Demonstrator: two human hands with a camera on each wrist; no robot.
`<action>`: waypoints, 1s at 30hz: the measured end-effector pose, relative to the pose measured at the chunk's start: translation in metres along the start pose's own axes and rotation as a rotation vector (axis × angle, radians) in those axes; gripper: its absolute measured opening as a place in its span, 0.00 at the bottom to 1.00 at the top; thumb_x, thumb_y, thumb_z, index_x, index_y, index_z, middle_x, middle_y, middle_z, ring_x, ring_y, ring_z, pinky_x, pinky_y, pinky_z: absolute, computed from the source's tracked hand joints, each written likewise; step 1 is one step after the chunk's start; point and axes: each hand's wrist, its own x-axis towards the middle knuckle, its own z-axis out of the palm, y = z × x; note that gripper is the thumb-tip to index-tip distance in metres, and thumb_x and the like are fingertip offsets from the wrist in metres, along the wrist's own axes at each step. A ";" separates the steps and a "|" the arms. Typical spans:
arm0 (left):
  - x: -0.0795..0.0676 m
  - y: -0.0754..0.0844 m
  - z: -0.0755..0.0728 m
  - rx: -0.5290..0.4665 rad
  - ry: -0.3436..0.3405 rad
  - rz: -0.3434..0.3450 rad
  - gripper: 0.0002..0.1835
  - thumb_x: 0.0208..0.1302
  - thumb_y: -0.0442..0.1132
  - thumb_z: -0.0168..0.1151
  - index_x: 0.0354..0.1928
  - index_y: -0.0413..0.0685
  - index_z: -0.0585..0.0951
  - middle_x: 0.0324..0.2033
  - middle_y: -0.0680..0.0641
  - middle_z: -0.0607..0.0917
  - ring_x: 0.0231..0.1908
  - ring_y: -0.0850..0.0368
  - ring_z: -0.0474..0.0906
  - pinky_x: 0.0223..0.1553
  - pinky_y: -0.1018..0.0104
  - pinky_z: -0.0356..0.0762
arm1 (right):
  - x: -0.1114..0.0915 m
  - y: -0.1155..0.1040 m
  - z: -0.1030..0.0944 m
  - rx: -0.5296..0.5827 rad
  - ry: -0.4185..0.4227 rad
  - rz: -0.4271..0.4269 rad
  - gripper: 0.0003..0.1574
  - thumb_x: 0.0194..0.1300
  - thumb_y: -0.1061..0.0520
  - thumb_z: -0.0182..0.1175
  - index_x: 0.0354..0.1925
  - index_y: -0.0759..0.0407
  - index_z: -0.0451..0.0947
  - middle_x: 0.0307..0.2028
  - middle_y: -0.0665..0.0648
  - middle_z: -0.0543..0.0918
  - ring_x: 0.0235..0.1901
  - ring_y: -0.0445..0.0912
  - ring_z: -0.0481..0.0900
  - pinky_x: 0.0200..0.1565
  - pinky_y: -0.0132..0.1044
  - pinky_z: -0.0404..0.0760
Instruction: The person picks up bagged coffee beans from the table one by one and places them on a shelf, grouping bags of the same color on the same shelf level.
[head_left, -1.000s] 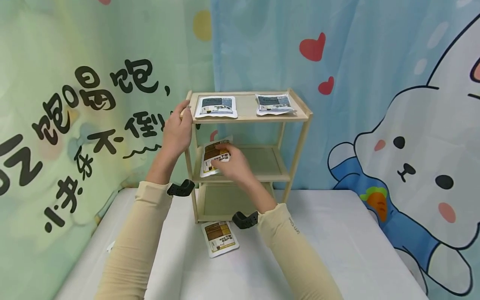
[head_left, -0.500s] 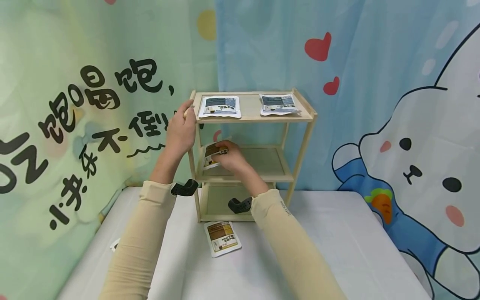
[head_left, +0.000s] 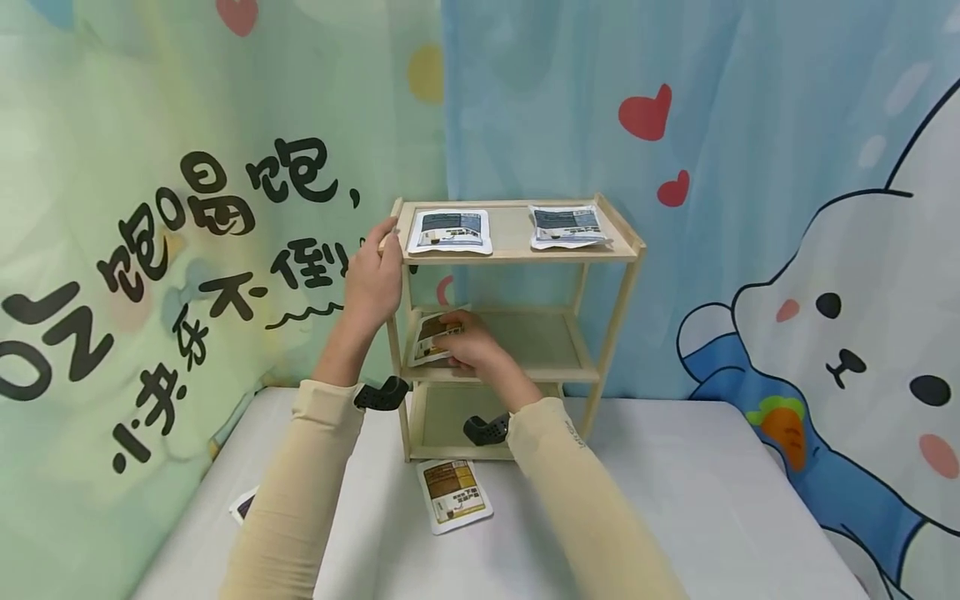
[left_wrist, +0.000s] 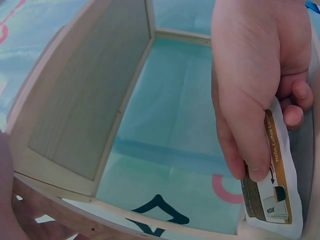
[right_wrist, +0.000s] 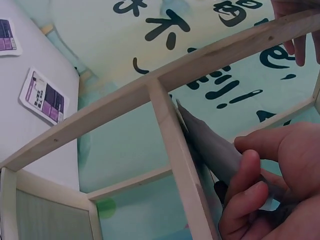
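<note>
In the head view, the top left edge of a wooden rack (head_left: 510, 232) is being gripped by the left hand (head_left: 375, 279), while a brown pouch (head_left: 431, 337) is being pinched by the right hand (head_left: 474, 342) at the left end of the middle shelf (head_left: 536, 337). Two blue pouches (head_left: 450, 231) are being borne, well apart, by the top shelf. A second brown pouch (head_left: 453, 494) is being supported by the white table (head_left: 675, 500) just before the rack, and a packet (head_left: 243, 503) is being partly covered by the left sleeve (head_left: 311, 475). In the left wrist view, the held pouch is being clasped between right thumb and fingers, its printed face being shown. In the right wrist view, its grey back is being exposed beside a post (right_wrist: 180, 165); whether the shelf is being touched cannot be told. Two purple pouches (right_wrist: 44, 98) are being shown at the left.
</note>
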 end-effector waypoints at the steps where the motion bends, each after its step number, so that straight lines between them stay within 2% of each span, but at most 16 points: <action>1: 0.000 0.001 0.000 -0.002 0.003 0.000 0.28 0.75 0.50 0.33 0.70 0.51 0.68 0.29 0.39 0.77 0.15 0.57 0.52 0.21 0.59 0.58 | 0.000 0.000 -0.001 -0.006 -0.003 0.005 0.30 0.67 0.59 0.59 0.66 0.55 0.66 0.34 0.58 0.75 0.14 0.42 0.64 0.18 0.32 0.67; 2: 0.000 0.001 0.000 -0.004 0.005 -0.001 0.28 0.75 0.50 0.33 0.70 0.51 0.68 0.30 0.38 0.77 0.16 0.56 0.53 0.22 0.59 0.59 | -0.001 0.000 -0.001 -0.008 -0.005 0.008 0.30 0.67 0.59 0.59 0.66 0.55 0.66 0.33 0.57 0.75 0.14 0.42 0.64 0.18 0.32 0.67; 4: 0.000 0.001 -0.001 -0.006 0.007 -0.007 0.28 0.75 0.50 0.34 0.70 0.51 0.67 0.32 0.37 0.78 0.17 0.53 0.55 0.24 0.58 0.60 | -0.002 -0.001 0.000 -0.021 -0.002 0.001 0.31 0.67 0.60 0.59 0.66 0.56 0.66 0.40 0.60 0.76 0.14 0.41 0.63 0.18 0.32 0.66; 6: -0.001 0.000 -0.001 -0.001 0.011 -0.009 0.27 0.75 0.50 0.34 0.70 0.51 0.68 0.42 0.35 0.80 0.22 0.52 0.60 0.28 0.58 0.63 | -0.003 0.000 0.001 -0.032 -0.001 -0.007 0.31 0.66 0.61 0.59 0.66 0.56 0.66 0.47 0.61 0.75 0.13 0.41 0.62 0.18 0.32 0.66; 8: -0.001 0.000 -0.001 -0.001 0.010 -0.009 0.27 0.76 0.50 0.34 0.70 0.51 0.68 0.47 0.35 0.79 0.24 0.50 0.61 0.29 0.57 0.63 | -0.005 0.000 0.000 -0.057 0.002 -0.020 0.32 0.66 0.62 0.59 0.67 0.57 0.65 0.55 0.61 0.72 0.13 0.41 0.61 0.19 0.32 0.68; 9: -0.001 0.001 -0.001 0.000 0.009 -0.010 0.27 0.75 0.50 0.34 0.70 0.50 0.68 0.50 0.36 0.79 0.24 0.50 0.61 0.30 0.57 0.63 | -0.007 0.001 0.000 -0.077 0.004 -0.029 0.33 0.65 0.62 0.59 0.68 0.57 0.64 0.58 0.61 0.70 0.15 0.41 0.64 0.20 0.33 0.70; 12: -0.001 0.001 0.000 0.000 0.004 -0.011 0.28 0.75 0.50 0.33 0.70 0.50 0.67 0.45 0.36 0.80 0.22 0.50 0.59 0.28 0.57 0.62 | -0.010 0.002 -0.002 -0.169 0.022 -0.059 0.36 0.65 0.61 0.59 0.69 0.58 0.63 0.64 0.60 0.67 0.23 0.42 0.74 0.28 0.34 0.77; 13: -0.002 0.002 0.000 -0.005 0.001 -0.011 0.28 0.75 0.50 0.33 0.71 0.50 0.67 0.43 0.36 0.79 0.20 0.50 0.57 0.26 0.57 0.60 | -0.011 0.002 -0.003 -0.215 0.030 -0.067 0.36 0.65 0.59 0.60 0.70 0.58 0.62 0.64 0.60 0.67 0.26 0.44 0.77 0.31 0.36 0.79; 14: -0.002 0.002 0.000 -0.002 0.005 -0.009 0.28 0.75 0.50 0.33 0.70 0.50 0.68 0.45 0.37 0.79 0.21 0.51 0.58 0.27 0.58 0.61 | -0.012 0.003 -0.004 -0.268 0.037 -0.077 0.37 0.66 0.58 0.60 0.70 0.59 0.62 0.64 0.60 0.68 0.31 0.46 0.80 0.35 0.37 0.80; 15: -0.002 0.003 0.000 -0.001 0.005 -0.012 0.28 0.75 0.51 0.33 0.70 0.51 0.68 0.44 0.36 0.79 0.21 0.52 0.58 0.27 0.58 0.61 | -0.013 0.003 -0.004 -0.328 0.046 -0.087 0.37 0.66 0.56 0.60 0.70 0.59 0.62 0.64 0.60 0.69 0.36 0.48 0.81 0.39 0.39 0.80; 18: -0.002 0.003 0.001 -0.002 0.010 -0.013 0.27 0.75 0.50 0.34 0.70 0.51 0.68 0.42 0.37 0.79 0.21 0.52 0.57 0.27 0.58 0.61 | -0.017 0.002 -0.005 -0.511 0.075 -0.108 0.39 0.67 0.49 0.59 0.71 0.58 0.60 0.64 0.61 0.70 0.50 0.53 0.78 0.50 0.45 0.76; 21: -0.003 0.002 0.001 -0.005 0.005 -0.017 0.27 0.76 0.50 0.34 0.70 0.51 0.68 0.43 0.36 0.79 0.22 0.50 0.58 0.29 0.57 0.62 | -0.021 0.004 -0.007 -0.607 0.104 -0.107 0.42 0.66 0.46 0.60 0.72 0.58 0.59 0.64 0.64 0.69 0.56 0.57 0.72 0.55 0.48 0.71; 25: -0.002 0.003 0.001 0.002 -0.001 -0.015 0.27 0.76 0.50 0.34 0.70 0.51 0.67 0.53 0.35 0.78 0.27 0.47 0.64 0.34 0.55 0.66 | -0.032 0.007 -0.011 -0.637 0.167 -0.140 0.41 0.65 0.46 0.60 0.71 0.56 0.62 0.64 0.67 0.69 0.56 0.59 0.72 0.53 0.52 0.72; 26: -0.002 0.003 0.001 0.003 0.003 -0.011 0.27 0.76 0.50 0.34 0.70 0.51 0.68 0.57 0.37 0.76 0.30 0.46 0.66 0.36 0.54 0.67 | -0.036 0.008 -0.013 -0.634 0.185 -0.165 0.39 0.66 0.46 0.60 0.70 0.56 0.63 0.63 0.67 0.70 0.55 0.60 0.72 0.52 0.52 0.72; 30: -0.001 0.003 0.001 0.005 0.006 -0.012 0.27 0.76 0.49 0.35 0.70 0.51 0.68 0.59 0.37 0.75 0.36 0.43 0.70 0.40 0.51 0.69 | -0.053 0.018 -0.016 -0.554 0.267 -0.288 0.30 0.67 0.50 0.60 0.64 0.59 0.72 0.57 0.64 0.75 0.53 0.57 0.74 0.50 0.52 0.74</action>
